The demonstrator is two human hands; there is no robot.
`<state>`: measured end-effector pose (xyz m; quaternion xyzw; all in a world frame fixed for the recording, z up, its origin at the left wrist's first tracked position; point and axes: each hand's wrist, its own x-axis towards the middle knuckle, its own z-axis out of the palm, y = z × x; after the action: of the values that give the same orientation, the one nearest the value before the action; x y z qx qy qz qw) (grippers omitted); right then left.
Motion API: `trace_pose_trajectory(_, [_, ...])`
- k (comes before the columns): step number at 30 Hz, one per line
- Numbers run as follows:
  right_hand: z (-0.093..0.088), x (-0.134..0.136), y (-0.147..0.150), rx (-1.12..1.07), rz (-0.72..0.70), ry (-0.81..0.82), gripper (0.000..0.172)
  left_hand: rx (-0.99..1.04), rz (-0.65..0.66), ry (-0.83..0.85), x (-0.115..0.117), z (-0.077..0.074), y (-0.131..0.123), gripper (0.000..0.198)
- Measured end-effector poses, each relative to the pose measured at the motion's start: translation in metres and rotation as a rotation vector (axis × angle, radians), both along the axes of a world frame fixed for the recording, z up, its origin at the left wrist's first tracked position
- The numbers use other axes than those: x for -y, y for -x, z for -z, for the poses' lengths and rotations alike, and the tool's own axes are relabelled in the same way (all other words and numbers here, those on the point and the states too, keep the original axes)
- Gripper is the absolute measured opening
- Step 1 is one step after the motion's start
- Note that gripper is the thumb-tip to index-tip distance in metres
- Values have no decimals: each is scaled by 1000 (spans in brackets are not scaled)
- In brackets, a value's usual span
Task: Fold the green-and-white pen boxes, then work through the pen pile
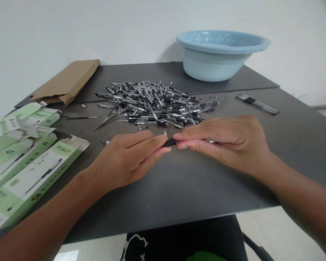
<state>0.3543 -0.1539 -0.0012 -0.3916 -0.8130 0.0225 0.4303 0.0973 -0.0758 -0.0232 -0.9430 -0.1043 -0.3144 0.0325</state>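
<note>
Grasps with left grip [126,156] one end of a slim dark pen [170,142], pressing it between thumb and fingers. Clasps with right grip [230,139] the same pen from the opposite side, also in a closed pinch. Holds this pen above the dark surface [179,195], almost level, on the near side of a large heap of pens [152,103]. Cannot tell the full length of the pen, being covered by fingers in big part. Can notice a small shiny bit [210,141] beside the right grip, but cannot say whether part of the same pen or separate.

Can see the heap spread widely over the middle of the surface, made of clear, black and silver pens, lying in many directions. Finds a thin loose stick [81,117] to the left of the heap, and a small piece [105,142] just beside the left grip. Sees further left several green and white boxes [46,174], overlapping one another, and behind them a brown paper bag [67,81], lying down. Finds to the right, apart from the heap, a small bundle of pens [258,104], dark in the middle. Sees at the back, near the white wall [119,29], a light-blue basin [216,65], standing upright.
</note>
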Motion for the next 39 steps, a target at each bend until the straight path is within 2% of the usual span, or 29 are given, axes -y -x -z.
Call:
trace_pose_trajectory(2, [3,1,3,-85,20,63,31,11,5,28,1,0,-1,15])
trace_pose_trajectory(3, [4,2,5,-144,-9,113,45,16,14,55,2,1,-2,16])
trace_pose_trajectory(5, [9,2,8,-259,-139,212,79,24,37,129,4,2,-2,16])
trace_pose_trajectory(6, [11,1,9,-299,-208,231,90,27,47,161,4,4,-3,17])
trace_pose_trajectory(7, [14,0,10,-322,-255,221,93,35,56,183,4,5,-3,18])
trace_pose_trajectory(8, [16,-3,11,-326,-279,193,87,42,64,198,5,6,-3,20])
trace_pose_trajectory(13, [21,-15,19,-314,-391,124,32,75,98,226,7,12,-5,26])
trace_pose_trajectory(17, [14,-17,18,-299,-418,198,9,54,89,290,6,15,-5,35])
trace_pose_trajectory(20, [5,-23,-2,-413,-302,373,16,15,103,392,2,18,-4,39])
trace_pose_trajectory(22, [-1,-32,-27,-561,-218,441,22,54,107,428,-3,20,-2,38])
trace_pose_trajectory(24, [-7,-43,-59,-645,-108,370,29,92,94,429,-6,22,-1,35])
trace_pose_trajectory(26, [-12,-51,-96,-639,79,273,36,97,79,422,-8,23,0,33])
trace_pose_trajectory(29, [-15,-52,-149,-350,515,271,42,73,73,422,-9,23,-1,33])
trace_pose_trajectory(31, [-12,-48,-178,-44,818,435,44,46,70,429,-9,22,-3,33])
trace_pose_trajectory(32, [-10,-46,-191,82,912,526,43,35,71,431,-9,22,-3,32])
trace_pose_trajectory(35, [0,-42,-220,154,986,644,46,8,65,433,-9,21,-3,29])
trace_pose_trajectory(39, [14,-43,-243,151,996,738,44,-11,30,421,-8,20,-4,25])
